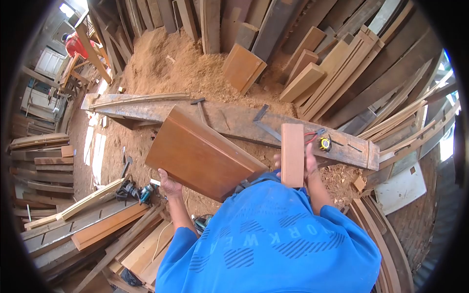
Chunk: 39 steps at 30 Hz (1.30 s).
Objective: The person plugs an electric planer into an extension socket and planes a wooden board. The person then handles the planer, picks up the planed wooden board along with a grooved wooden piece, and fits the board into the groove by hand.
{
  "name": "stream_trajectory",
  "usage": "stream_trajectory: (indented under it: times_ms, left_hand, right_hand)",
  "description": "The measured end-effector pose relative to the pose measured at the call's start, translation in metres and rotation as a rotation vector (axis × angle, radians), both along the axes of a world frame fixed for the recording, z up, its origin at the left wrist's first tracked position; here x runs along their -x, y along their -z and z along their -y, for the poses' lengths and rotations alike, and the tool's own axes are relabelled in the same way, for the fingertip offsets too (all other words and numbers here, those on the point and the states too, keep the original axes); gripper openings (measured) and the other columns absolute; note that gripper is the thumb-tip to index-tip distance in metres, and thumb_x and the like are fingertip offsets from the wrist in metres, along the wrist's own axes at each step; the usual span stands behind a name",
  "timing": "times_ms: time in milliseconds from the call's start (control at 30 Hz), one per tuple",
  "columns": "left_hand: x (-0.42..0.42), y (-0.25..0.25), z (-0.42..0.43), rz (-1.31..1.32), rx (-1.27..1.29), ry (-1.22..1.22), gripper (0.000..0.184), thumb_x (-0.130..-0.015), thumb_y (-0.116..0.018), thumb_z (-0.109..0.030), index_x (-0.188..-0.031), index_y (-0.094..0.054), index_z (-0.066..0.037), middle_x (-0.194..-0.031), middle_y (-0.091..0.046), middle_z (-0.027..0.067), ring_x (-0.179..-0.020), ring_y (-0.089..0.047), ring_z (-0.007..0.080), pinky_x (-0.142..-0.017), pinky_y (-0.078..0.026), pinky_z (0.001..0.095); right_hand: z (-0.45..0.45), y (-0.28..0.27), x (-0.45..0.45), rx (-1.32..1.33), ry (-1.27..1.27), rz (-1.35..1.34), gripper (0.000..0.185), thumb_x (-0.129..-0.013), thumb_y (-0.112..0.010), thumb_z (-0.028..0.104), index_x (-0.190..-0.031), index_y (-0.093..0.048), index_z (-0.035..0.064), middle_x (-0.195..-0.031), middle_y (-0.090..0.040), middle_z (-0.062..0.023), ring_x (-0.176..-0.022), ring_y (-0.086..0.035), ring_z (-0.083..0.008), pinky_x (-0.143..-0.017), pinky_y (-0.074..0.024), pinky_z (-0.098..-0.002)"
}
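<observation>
My left hand (170,185) grips the lower left edge of a broad brown wooden panel (200,154), which is tilted and has a grooved moulding along its upper right side. In my right hand (311,166) is a reddish wooden block (292,155), held upright with fingers showing on both its sides. The block stands apart from the panel, to its right. Just beyond the block, on the bench plank (224,117), lie pliers (315,135) with red handles and a yellow tape measure (325,143). A metal square (265,128) and a hammer (199,108) rest there too.
Sawdust (171,63) is heaped behind the bench, with many boards (337,73) leaning beyond it. At lower left, a power tool (145,194) sits by stacked timber (107,227). A person in red (78,46) is far off at upper left.
</observation>
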<state>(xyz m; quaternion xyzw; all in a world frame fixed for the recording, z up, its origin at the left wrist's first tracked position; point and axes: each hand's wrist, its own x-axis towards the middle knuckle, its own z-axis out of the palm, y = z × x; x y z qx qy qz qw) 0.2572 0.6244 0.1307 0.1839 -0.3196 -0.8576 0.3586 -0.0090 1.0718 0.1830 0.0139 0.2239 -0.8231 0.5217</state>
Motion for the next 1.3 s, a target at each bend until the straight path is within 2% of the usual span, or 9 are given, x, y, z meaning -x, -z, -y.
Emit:
stream_trajectory:
  times_ms: [100,267,367,400,500,800,900,1067,1300]
  left_hand:
    - [0.009,-0.001,-0.004,0.036,0.038,-0.008,0.064,-0.099,-0.067,-0.041,-0.150,-0.047,-0.007,-0.146,-0.058,0.0072,-0.133,-0.056,0.0289,-0.111,-0.046,0.0481]
    - [0.028,-0.001,-0.004,0.040,0.046,0.091,0.066,-0.098,-0.068,-0.043,-0.150,-0.047,-0.008,-0.147,-0.057,0.0073,-0.135,-0.054,0.0298,-0.114,-0.044,0.0486]
    - [0.042,0.002,-0.002,0.051,0.023,0.091,0.068,-0.098,-0.069,-0.042,-0.151,-0.047,-0.008,-0.149,-0.055,0.0074,-0.136,-0.053,0.0300,-0.114,-0.043,0.0492]
    - [0.047,0.002,-0.001,0.064,0.036,0.087,0.068,-0.097,-0.070,-0.042,-0.151,-0.046,-0.008,-0.149,-0.055,0.0074,-0.136,-0.052,0.0301,-0.114,-0.043,0.0491]
    - [0.055,0.002,0.000,0.084,0.024,0.096,0.070,-0.096,-0.071,-0.043,-0.152,-0.046,-0.008,-0.150,-0.054,0.0074,-0.137,-0.052,0.0303,-0.115,-0.042,0.0489]
    - [0.055,0.005,0.008,0.059,-0.026,0.151,0.069,-0.097,-0.070,-0.043,-0.151,-0.047,-0.008,-0.149,-0.055,0.0072,-0.136,-0.053,0.0298,-0.115,-0.042,0.0483]
    - [0.053,0.006,0.010,0.016,-0.073,0.168,0.066,-0.098,-0.069,-0.042,-0.150,-0.048,-0.008,-0.148,-0.056,0.0072,-0.135,-0.054,0.0297,-0.115,-0.042,0.0483]
    - [0.045,0.010,0.018,-0.010,-0.085,0.173,0.063,-0.100,-0.067,-0.040,-0.150,-0.048,-0.007,-0.147,-0.057,0.0079,-0.135,-0.054,0.0298,-0.115,-0.042,0.0485]
    - [0.044,0.000,0.014,0.012,-0.058,0.140,0.072,-0.094,-0.074,-0.042,-0.151,-0.047,-0.006,-0.148,-0.056,0.0087,-0.136,-0.053,0.0305,-0.116,-0.041,0.0484]
  right_hand:
    - [-0.006,0.040,-0.006,0.002,-0.048,0.067,0.096,-0.095,-0.038,0.081,-0.154,-0.041,0.0052,-0.126,-0.063,-0.0317,-0.108,-0.068,-0.0443,-0.093,-0.0562,-0.0616]
    - [-0.001,0.040,0.031,-0.556,-0.091,-0.330,0.065,-0.104,-0.054,0.043,-0.151,-0.043,-0.0002,-0.128,-0.063,-0.0220,-0.112,-0.067,-0.0296,-0.098,-0.0528,-0.0384]
    - [0.017,-0.004,0.038,-0.674,0.130,-0.908,0.078,-0.093,-0.063,0.034,-0.155,-0.035,-0.0037,-0.143,-0.055,-0.0211,-0.131,-0.055,-0.0291,-0.112,-0.0414,-0.0376]
    - [0.020,-0.040,0.038,-0.666,0.100,-0.863,0.090,-0.084,-0.067,0.030,-0.158,-0.029,-0.0045,-0.153,-0.045,-0.0204,-0.143,-0.041,-0.0290,-0.119,-0.0310,-0.0381]
    - [0.025,-0.042,0.043,-0.628,0.155,-0.864,0.095,-0.082,-0.071,0.034,-0.160,-0.030,-0.0015,-0.154,-0.042,-0.0157,-0.144,-0.038,-0.0253,-0.121,-0.0262,-0.0378]
    - [0.027,-0.019,0.048,-0.436,0.091,-0.638,0.094,-0.077,-0.086,0.054,-0.142,-0.048,-0.0029,-0.122,-0.059,-0.0055,-0.110,-0.058,-0.0166,-0.100,-0.0469,-0.0335]
    - [0.036,-0.016,0.049,-0.529,0.036,-0.701,0.092,-0.073,-0.089,0.055,-0.131,-0.051,-0.0066,-0.122,-0.060,-0.0108,-0.116,-0.060,-0.0200,-0.102,-0.0475,-0.0330]
    - [0.065,-0.064,0.044,-0.817,-0.073,-1.000,0.073,-0.070,-0.092,0.033,-0.129,-0.066,-0.0015,-0.118,-0.072,-0.0163,-0.110,-0.066,-0.0219,-0.098,-0.0508,-0.0359]
    - [0.083,-0.075,0.055,-0.867,-0.359,-1.079,0.067,-0.072,-0.091,0.031,-0.125,-0.068,-0.0027,-0.109,-0.074,-0.0130,-0.101,-0.069,-0.0221,-0.091,-0.0539,-0.0374]
